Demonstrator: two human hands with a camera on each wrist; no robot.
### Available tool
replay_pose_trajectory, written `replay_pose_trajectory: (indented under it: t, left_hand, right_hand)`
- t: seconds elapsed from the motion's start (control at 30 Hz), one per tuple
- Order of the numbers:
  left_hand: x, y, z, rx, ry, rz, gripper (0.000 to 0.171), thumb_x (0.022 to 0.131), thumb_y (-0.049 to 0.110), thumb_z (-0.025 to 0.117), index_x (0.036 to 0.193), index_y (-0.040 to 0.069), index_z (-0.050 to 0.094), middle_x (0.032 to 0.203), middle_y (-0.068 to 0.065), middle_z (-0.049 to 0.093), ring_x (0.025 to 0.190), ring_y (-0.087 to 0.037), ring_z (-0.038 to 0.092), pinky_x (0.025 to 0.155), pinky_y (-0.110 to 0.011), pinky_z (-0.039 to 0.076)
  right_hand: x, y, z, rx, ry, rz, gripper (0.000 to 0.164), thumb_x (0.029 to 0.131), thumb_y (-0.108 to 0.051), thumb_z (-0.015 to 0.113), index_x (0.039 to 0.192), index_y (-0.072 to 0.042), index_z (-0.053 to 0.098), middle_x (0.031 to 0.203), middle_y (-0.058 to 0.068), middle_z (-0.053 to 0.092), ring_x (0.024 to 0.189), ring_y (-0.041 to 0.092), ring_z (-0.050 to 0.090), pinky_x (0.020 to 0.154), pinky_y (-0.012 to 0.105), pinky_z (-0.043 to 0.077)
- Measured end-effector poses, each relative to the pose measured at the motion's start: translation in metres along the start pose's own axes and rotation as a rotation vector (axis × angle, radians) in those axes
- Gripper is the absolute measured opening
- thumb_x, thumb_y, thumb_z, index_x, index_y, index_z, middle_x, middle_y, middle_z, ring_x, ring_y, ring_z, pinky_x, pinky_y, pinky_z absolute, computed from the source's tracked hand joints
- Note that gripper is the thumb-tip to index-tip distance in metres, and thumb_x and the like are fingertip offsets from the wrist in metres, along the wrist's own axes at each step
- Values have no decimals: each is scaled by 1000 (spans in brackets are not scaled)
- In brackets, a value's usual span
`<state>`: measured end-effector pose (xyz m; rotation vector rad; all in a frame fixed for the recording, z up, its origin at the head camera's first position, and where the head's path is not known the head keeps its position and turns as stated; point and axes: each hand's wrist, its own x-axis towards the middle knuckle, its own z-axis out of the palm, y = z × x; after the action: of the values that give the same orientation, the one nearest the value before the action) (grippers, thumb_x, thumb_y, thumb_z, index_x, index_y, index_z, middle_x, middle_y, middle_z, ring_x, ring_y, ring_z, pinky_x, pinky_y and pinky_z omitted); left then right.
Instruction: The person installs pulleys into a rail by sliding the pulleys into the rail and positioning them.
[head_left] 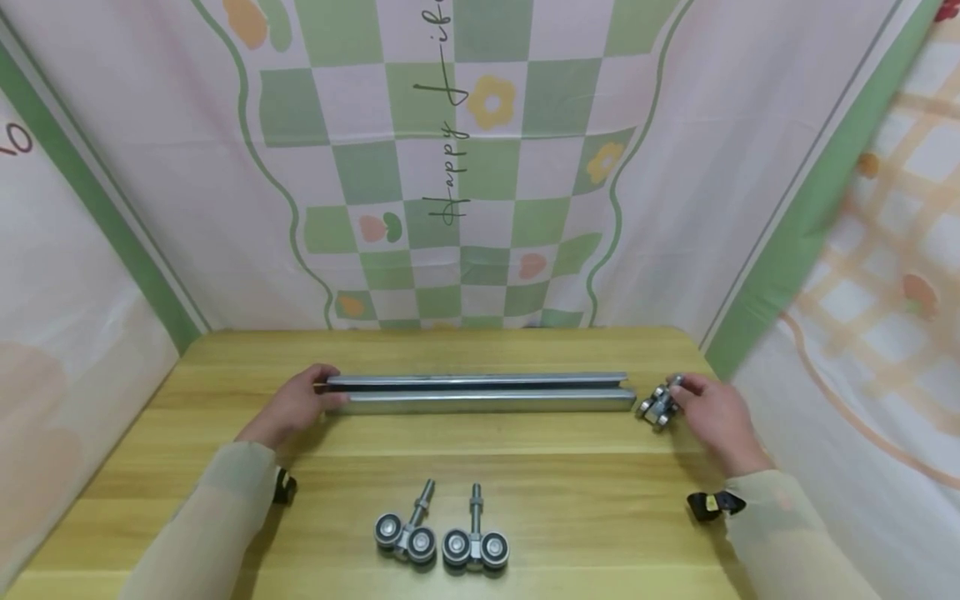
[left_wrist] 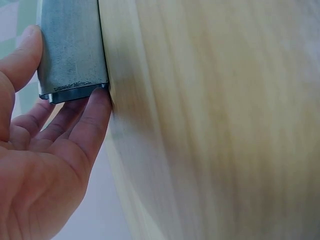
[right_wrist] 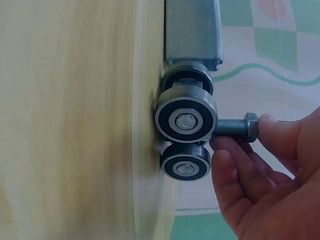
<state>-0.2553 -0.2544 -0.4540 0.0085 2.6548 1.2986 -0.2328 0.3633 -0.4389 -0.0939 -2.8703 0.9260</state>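
Observation:
A metal channel rail [head_left: 480, 402] lies across the table, its slot facing up. My left hand [head_left: 296, 404] holds the rail's left end; in the left wrist view the thumb is on one side of the rail [left_wrist: 72, 45] and fingertips [left_wrist: 99, 100] touch its end edge. At the other end, my right hand [head_left: 716, 412] grips a roller trolley [head_left: 658, 408] by its bolt. The right wrist view has the trolley's wheels [right_wrist: 186, 117] right at the rail's end, with thumb and fingers about the threaded bolt [right_wrist: 231, 127]. Whether wheels and rail touch, I cannot tell.
Two more roller trolleys, one at left [head_left: 405, 537] and one at right [head_left: 476, 546], sit near the front of the wooden table [head_left: 585, 500], bolts pointing away. A patterned curtain [head_left: 465, 167] hangs behind the table, with more cloth on both sides.

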Motion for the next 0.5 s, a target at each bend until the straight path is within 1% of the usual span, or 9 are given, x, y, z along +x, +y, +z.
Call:
replay_pose_trajectory:
  t: [0.17, 0.3, 0.37, 0.5]
  left_hand:
    - [1, -1, 0, -3, -1, 5, 52, 94, 30, 71, 134, 6, 50, 137, -20, 51, 126, -40, 45, 102, -57, 37]
    - [0, 0, 0, -2, -1, 3, 50, 94, 29, 71, 134, 6, 50, 137, -20, 52, 125, -39, 46, 101, -56, 38]
    - [0, 0, 1, -3, 0, -10, 50, 94, 30, 71, 133, 8, 50, 137, -19, 52, 125, -39, 46, 102, -56, 38]
    - [-1, 1, 1, 1, -4, -16, 52, 94, 31, 71, 135, 8, 49, 137, -19, 52, 124, -39, 47, 101, -56, 38]
  right_hand:
    - [7, 5, -2, -10, 40, 8, 40, 104, -29, 52, 128, 2, 62, 123, 32, 59, 113, 55, 50, 91, 68, 36]
    - [9, 4, -3, 12, 52, 36, 42, 104, -30, 53, 129, 3, 61, 128, 33, 56, 115, 56, 48, 92, 68, 34]
    - [10, 4, -3, 16, 51, 51, 44, 104, -32, 53, 130, 3, 60, 130, 34, 55, 117, 57, 46, 93, 69, 34]
    - [13, 4, -1, 7, 63, 61, 48, 104, -36, 52, 132, 3, 58, 130, 32, 55, 115, 54, 49, 92, 66, 37]
